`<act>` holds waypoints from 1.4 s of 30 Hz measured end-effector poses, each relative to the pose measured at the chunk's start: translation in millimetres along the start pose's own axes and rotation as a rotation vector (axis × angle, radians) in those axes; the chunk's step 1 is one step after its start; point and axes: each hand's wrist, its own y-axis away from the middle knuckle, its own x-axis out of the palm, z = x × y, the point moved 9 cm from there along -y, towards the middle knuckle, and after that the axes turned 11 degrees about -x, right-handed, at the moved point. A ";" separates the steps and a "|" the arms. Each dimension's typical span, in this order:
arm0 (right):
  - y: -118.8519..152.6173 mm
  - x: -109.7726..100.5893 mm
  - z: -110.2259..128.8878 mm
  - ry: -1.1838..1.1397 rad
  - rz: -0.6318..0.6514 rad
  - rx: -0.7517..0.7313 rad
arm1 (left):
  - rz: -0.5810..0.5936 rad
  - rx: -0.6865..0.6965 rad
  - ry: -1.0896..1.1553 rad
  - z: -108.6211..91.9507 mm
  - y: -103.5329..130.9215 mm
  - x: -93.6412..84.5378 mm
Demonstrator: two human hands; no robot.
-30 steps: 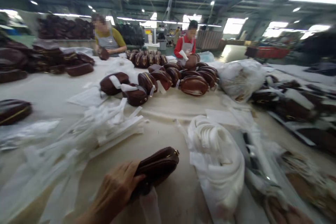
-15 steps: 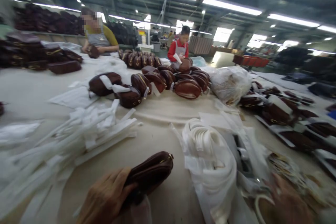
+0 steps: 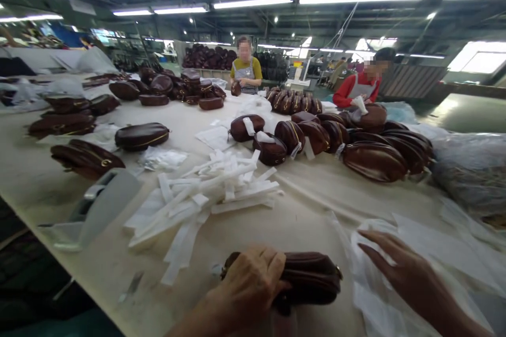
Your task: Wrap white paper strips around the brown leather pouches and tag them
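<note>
My left hand (image 3: pixel 253 279) is wrapped over a dark brown leather bag (image 3: pixel 312 276) with a zip and small metal fittings at its ends. It holds the bag low over the table at the front, and the palm hides part of it. To the right, my right hand (image 3: pixel 403 268) reaches over a bunch of white soft packing strips (image 3: pixel 367 295). Its thumb and fingers are apart, with white material showing between them. Left of the bag lies a loose heap of white paper-like strips (image 3: pixel 221 184).
A grey tape dispenser (image 3: pixel 106 205) stands near the table's left edge. Finished-looking brown bags (image 3: pixel 375 160) sit in rows and piles across the table. A clear plastic bundle (image 3: pixel 474 168) is at the right. Two co-workers, one in a yellow top (image 3: pixel 255 68), handle bags beyond.
The view has swung left, bringing the tape dispenser and more bags into sight. My right hand has moved from beside the white strips onto them. My left hand still holds the bag.
</note>
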 end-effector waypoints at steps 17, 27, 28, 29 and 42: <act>-155.3 225.4 161.5 -0.150 0.689 -0.530 | -0.370 0.114 -0.124 -2.3 3.7 2.4; -122.0 97.5 125.2 -0.396 0.420 -0.306 | -0.157 0.089 0.015 0.3 14.2 -13.9; -116.8 74.1 129.6 -0.458 0.334 -0.316 | -0.209 0.105 0.015 -1.2 17.7 -18.0; -110.0 53.3 135.9 -0.507 0.270 -0.343 | -0.255 0.113 0.006 -2.5 21.1 -20.9; -57.0 23.6 175.7 -0.738 0.263 -0.510 | -0.525 0.063 -0.134 -10.1 31.7 -37.0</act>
